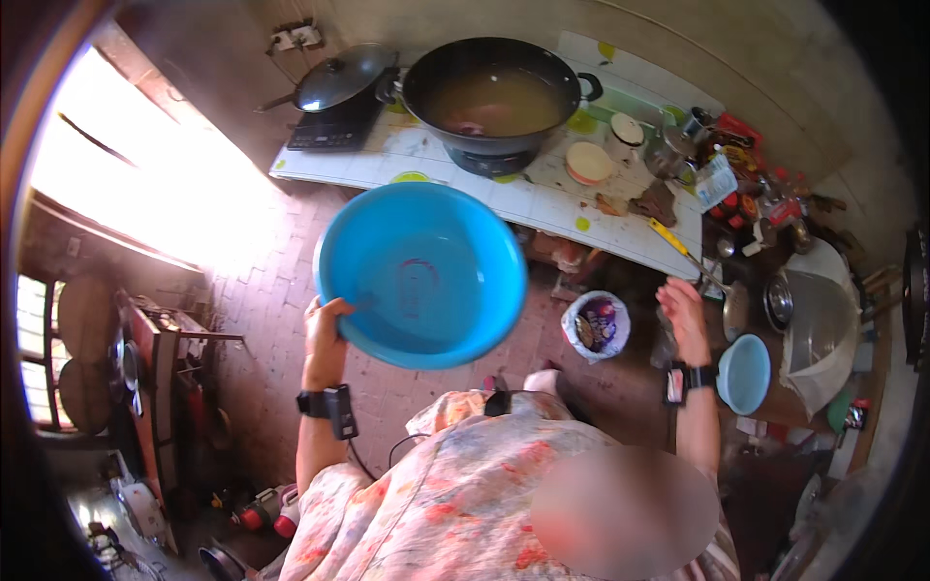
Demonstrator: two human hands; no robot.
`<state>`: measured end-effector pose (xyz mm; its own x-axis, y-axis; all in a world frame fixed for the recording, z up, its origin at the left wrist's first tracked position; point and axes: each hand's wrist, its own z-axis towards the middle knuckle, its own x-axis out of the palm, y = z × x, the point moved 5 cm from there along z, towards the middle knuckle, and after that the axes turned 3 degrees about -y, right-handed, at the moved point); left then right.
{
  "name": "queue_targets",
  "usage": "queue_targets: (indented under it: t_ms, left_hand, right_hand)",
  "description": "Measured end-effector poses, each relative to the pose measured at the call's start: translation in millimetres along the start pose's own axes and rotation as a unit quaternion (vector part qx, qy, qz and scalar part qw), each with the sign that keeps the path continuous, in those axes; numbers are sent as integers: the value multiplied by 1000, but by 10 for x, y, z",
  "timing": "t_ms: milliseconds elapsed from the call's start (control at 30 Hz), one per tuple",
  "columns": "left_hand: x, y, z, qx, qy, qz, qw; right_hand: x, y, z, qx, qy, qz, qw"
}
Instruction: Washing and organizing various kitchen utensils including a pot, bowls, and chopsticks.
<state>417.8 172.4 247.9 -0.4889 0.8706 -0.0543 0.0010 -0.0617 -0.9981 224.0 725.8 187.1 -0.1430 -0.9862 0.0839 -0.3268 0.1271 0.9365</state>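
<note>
My left hand (pixel 327 335) grips the rim of a large blue plastic basin (pixel 429 276) at its lower left, the thumb over the edge. The basin is held in front of a long counter and looks empty, with a red mark on its bottom. My right hand (pixel 683 309) is raised with bent fingers and seems to hold nothing, close to a ladle with a yellow handle (pixel 668 236). On the counter a large black pot (pixel 501 91) with cloudy liquid and something pinkish in it stands on a round base.
Left of the pot, a lidded pan (pixel 341 76) rests on a black induction cooker (pixel 330 134). A lined waste bin (pixel 596 327) stands on the brick floor. A light blue bowl (pixel 743 374) and a pot lid (pixel 779 301) are at the right. Bottles and packets crowd the counter's right end.
</note>
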Motion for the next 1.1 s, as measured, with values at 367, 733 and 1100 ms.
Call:
queue_targets:
  t_ms: [367,733,1100]
  left_hand:
    - [-410,-32,-94,-170,-90,-109,975]
    - [249,111,493,-290,-137,-72,944]
    - [711,215,1016,-247,39,-41,967]
  right_hand:
    - [339,-13,2070,-164,-83,-470,863]
    - [161,-4,2975,-52,-151,-719,677]
    - [337,1340,1451,-48,58,165,983]
